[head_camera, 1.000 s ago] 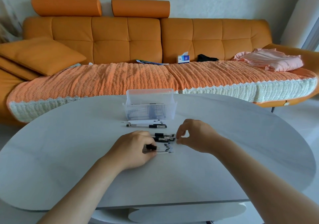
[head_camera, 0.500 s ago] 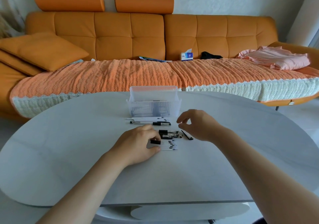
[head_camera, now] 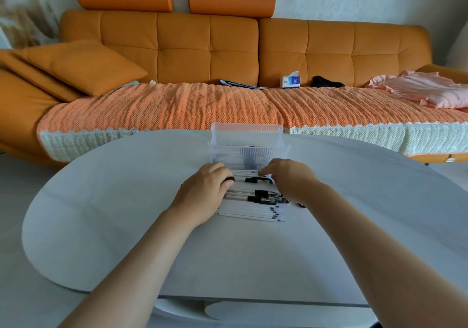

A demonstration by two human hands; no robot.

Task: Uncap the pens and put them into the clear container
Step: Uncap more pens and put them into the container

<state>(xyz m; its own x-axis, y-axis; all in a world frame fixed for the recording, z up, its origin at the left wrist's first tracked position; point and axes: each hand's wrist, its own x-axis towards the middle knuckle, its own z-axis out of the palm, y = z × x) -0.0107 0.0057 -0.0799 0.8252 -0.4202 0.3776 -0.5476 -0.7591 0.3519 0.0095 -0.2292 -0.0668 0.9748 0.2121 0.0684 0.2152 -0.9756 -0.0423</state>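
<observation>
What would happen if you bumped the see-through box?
The clear container looks like thin plastic, so it's probably light and would slide on the smooth table. It sits wide and low, so it likely won't tip.

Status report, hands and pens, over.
Left hand grips a pen. Right hand on capped pens, grip unclear. Clear container just behind, nothing blocking.

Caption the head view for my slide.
Left hand pinches a black-ended pen, right hand over pens lying before the clear container on a grey table.
</observation>
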